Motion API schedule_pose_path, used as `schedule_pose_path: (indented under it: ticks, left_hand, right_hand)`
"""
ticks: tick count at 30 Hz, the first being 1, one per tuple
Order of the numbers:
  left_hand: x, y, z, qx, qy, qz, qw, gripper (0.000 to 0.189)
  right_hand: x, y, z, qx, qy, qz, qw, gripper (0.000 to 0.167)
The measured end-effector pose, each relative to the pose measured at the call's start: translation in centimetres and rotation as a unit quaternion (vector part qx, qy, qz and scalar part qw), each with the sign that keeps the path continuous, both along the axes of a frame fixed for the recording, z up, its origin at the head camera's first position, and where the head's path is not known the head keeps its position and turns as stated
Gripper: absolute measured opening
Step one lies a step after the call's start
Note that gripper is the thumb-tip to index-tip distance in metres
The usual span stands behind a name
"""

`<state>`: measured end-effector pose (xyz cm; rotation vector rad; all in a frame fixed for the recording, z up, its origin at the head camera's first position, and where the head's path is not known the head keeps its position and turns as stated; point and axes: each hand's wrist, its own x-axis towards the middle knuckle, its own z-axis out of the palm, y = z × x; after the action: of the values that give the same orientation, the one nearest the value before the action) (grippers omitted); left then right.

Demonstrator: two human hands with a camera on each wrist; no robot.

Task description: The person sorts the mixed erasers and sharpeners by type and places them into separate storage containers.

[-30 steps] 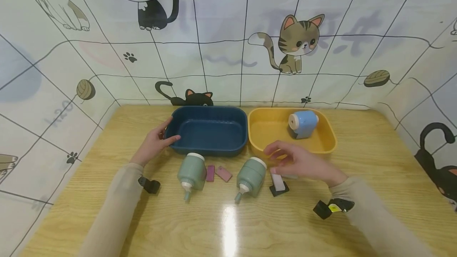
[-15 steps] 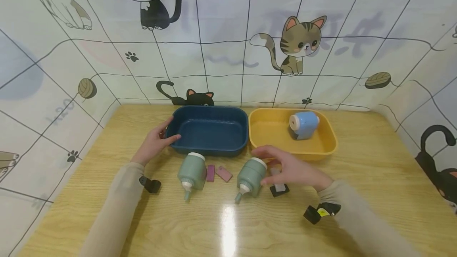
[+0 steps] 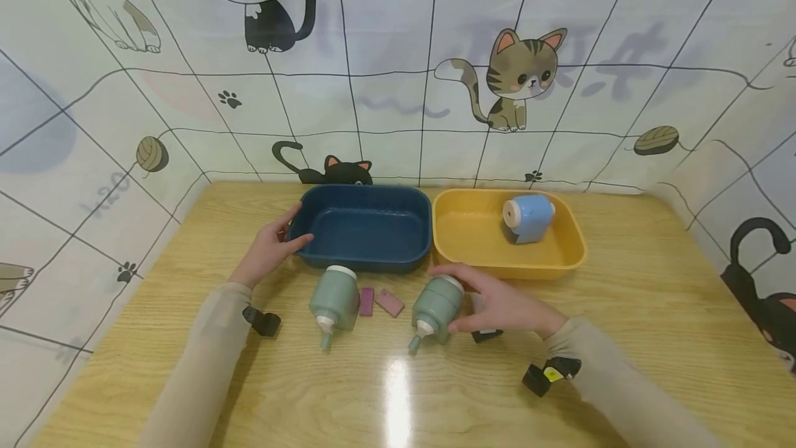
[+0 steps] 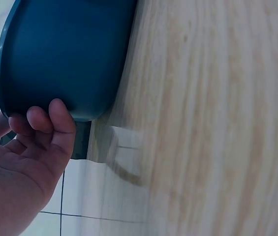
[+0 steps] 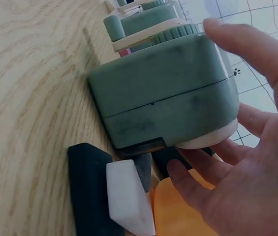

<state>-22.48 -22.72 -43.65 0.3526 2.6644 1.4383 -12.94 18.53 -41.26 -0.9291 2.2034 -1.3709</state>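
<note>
My left hand [image 3: 269, 247] holds the left end of a dark blue bin [image 3: 361, 263], thumb over the rim inside and fingers against the outer wall [image 4: 55, 59]. My right hand [image 3: 497, 299] is spread around the back of a green crank pencil sharpener [image 3: 437, 303], which stands on the table. In the right wrist view the thumb reaches the sharpener's [image 5: 163, 93] upper edge, and the other fingers lie behind its white end; whether they press on it is hard to tell. A second green pencil sharpener [image 3: 334, 296] stands in front of the blue bin.
A purple eraser [image 3: 367, 302] and a pink eraser [image 3: 390, 303] lie between the sharpeners. Beside my right hand are a white eraser [image 5: 126, 194] and a black piece [image 5: 89, 187]. The yellow bin [image 3: 466, 258] holds a blue pencil sharpener [image 3: 531, 216].
My right hand has moved left from the white eraser and the yellow bin's front to the right green sharpener. My left hand has stayed on the blue bin.
</note>
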Motion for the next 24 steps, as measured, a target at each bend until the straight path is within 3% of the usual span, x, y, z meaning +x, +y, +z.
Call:
schedule_pose_path:
  ticks: [3,11,18,24]
  left_hand:
    - [0.3,0.3,0.6,0.003,-0.007,0.002,1.0,0.073]
    - [2.0,1.6,3.5,0.001,-0.016,-0.003,0.9999,0.068]
    - [2.2,1.7,3.7,0.0,-0.01,-0.002,1.0,0.068]
    - [2.2,1.7,3.6,-0.004,-0.006,-0.001,1.0,0.068]
  right_hand:
    - [-0.1,-0.1,-0.3,-0.005,-0.003,-0.001,1.0,0.075]
    - [-0.7,-0.2,-1.5,-0.027,-0.037,0.007,0.9989,0.075]
    - [-1.2,0.1,-2.0,-0.07,-0.078,0.039,0.9937,0.077]
    - [-1.4,0.2,-2.0,-0.059,-0.08,0.051,0.9937,0.079]
